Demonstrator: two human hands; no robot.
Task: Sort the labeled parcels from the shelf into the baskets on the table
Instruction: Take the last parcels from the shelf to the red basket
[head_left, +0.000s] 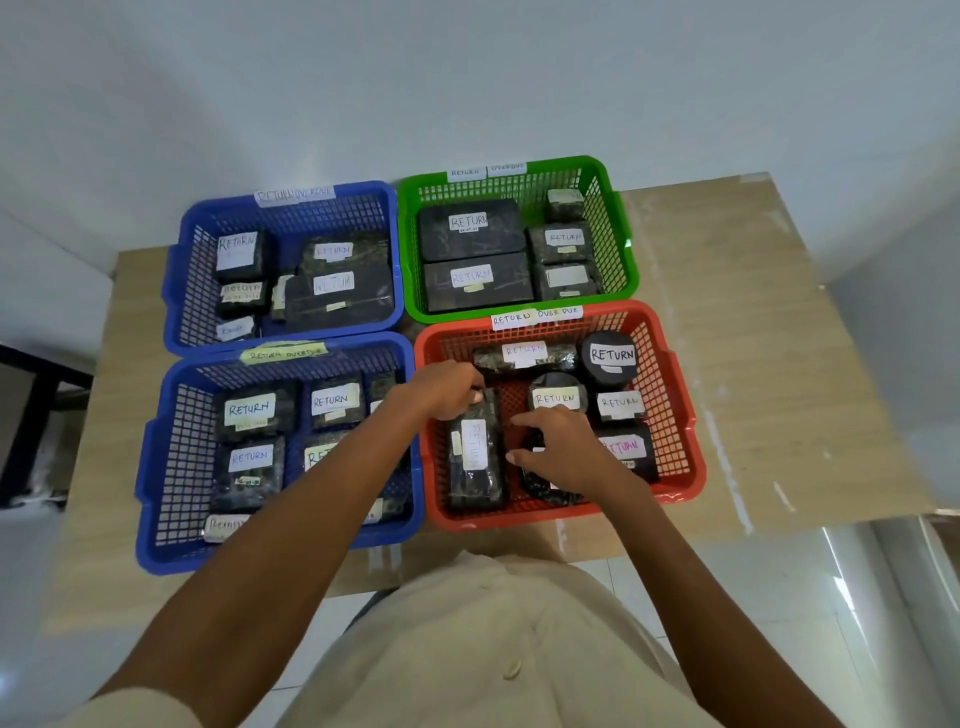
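Parcel (475, 457) runs lengthwise away from us, our left hand (447, 389) pinching its far end. Right hand (563, 447) grips a second parcel (540, 486) just beside it.

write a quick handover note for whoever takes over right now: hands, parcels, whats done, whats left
Left hand grips the far end of the long parcel in the red basket.
Right hand holds a rounded dark parcel beside it, same basket.
Done: the far blue basket, near blue basket, green basket and red one all hold RETURN parcels.
Left: settle these two, let go; the shelf is out of view, so remaining parcels cannot be told.
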